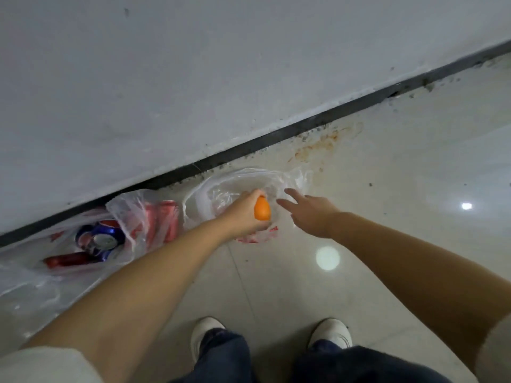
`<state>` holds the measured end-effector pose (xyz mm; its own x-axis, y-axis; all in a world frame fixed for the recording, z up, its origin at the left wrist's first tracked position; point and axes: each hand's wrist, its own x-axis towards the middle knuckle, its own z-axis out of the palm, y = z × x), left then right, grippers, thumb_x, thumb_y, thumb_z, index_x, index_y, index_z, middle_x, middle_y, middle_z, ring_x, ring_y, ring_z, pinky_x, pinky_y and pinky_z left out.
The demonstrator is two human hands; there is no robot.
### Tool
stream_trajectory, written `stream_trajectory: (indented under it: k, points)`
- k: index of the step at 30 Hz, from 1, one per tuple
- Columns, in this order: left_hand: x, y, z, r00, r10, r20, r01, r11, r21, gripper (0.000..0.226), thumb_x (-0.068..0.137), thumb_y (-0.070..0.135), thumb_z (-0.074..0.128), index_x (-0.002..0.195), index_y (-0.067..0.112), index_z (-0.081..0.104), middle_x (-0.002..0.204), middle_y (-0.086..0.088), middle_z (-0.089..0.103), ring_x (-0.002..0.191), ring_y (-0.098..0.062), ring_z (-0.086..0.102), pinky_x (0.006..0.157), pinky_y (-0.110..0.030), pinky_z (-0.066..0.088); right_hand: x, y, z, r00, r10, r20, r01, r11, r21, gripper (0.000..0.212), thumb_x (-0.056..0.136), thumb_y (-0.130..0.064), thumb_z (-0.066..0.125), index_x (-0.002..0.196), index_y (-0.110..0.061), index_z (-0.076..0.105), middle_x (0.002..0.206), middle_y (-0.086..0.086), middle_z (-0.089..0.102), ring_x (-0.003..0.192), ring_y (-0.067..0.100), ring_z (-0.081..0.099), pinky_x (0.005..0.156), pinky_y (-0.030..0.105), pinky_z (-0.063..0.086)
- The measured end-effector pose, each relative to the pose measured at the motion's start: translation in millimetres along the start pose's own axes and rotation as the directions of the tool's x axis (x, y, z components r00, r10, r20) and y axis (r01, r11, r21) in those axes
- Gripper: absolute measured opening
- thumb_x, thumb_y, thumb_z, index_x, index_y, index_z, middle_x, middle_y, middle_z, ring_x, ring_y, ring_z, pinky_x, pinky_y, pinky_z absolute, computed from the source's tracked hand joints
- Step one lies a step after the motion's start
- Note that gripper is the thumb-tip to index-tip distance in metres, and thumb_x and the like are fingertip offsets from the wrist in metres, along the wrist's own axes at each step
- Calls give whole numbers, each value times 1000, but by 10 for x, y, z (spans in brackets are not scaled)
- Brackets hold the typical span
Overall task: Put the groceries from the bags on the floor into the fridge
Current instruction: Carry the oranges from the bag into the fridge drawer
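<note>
picking-out step, by the look of it: left hand (244, 214) curled round a smooth, round orange fruit (261, 208), held just over the mouth of a thin, clear, crinkled plastic bag (221, 189) lying on the glossy pale tiled floor (387, 175) by the wall's dark skirting strip (304, 128). right hand (311, 211) spread loose beside it, fingers straight and reaching toward the bag's far rim, gripping nothing; touching the film or just short of it, cannot tell. next move, judged: lift the fruit free of the limp film, perhaps with the other hand pinning the bag down, then turn toward the fridge, not in view. well to the left, a second clear plastic bag (121, 208) slumped against the wall, holding a blue, shiny metal drink can (101, 239) on its side and red cylindrical cans (168, 219), still to be moved. film likely slippery and clingy; fruit firm, easy to hold.
</note>
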<state>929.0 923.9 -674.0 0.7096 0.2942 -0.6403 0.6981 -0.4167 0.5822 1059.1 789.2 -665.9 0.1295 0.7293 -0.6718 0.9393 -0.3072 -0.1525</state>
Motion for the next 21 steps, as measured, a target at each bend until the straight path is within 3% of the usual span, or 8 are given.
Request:
stream_trajectory:
  k: [3, 6, 9, 14, 21]
  points:
    - [-497, 440, -340, 1000, -6, -10, 6, 1000, 20, 65, 75, 35, 73, 130, 16, 43, 125, -7, 53, 111, -25, 54, 91, -32, 47, -524, -122, -606, 999, -22, -50, 24, 999, 31, 49, 99, -17, 38, 146, -21, 25, 148, 7, 29, 107, 30, 59, 68, 33, 42]
    - [-1046, 907, -671, 999, -34, -24, 34, 999, 30, 63, 73, 38, 74, 125, 19, 44, 125, -6, 52, 109, -24, 53, 92, -39, 49, -1106, -208, -1128, 1000, 9, -30, -7, 999, 51, 45, 98, -17, 39, 142, -20, 31, 138, 7, 40, 104, 30, 60, 69, 35, 48]
    - [-1618, 1396, -1058, 999, -20, -43, 25, 993, 113, 72, 73, 44, 72, 133, 24, 37, 133, -3, 43, 114, -24, 49, 87, -36, 48, -1739, -344, -1657, 998, 63, -31, -59, 992, 115, 45, 98, -17, 37, 142, -21, 31, 136, 7, 43, 102, 31, 60, 74, 39, 51]
    - [-2586, 2309, -1856, 989, -19, -144, 38, 990, 135, 65, 76, 42, 71, 130, 22, 40, 128, -7, 43, 113, -28, 49, 84, -34, 42, -2852, -679, -2536, 963, 238, -127, -157, 877, 455, 50, 99, -30, 37, 147, -25, 21, 137, 6, 42, 105, 34, 60, 80, 40, 51]
    - [-3662, 3202, -2728, 968, 178, -179, -128, 957, 260, 62, 77, 42, 69, 128, 23, 39, 125, -5, 43, 110, -25, 48, 89, -38, 46, -4091, -1046, -3408, 901, 357, -248, -198, 845, 497, 52, 98, -36, 38, 147, -24, 22, 142, 3, 39, 116, 28, 56, 88, 42, 51]
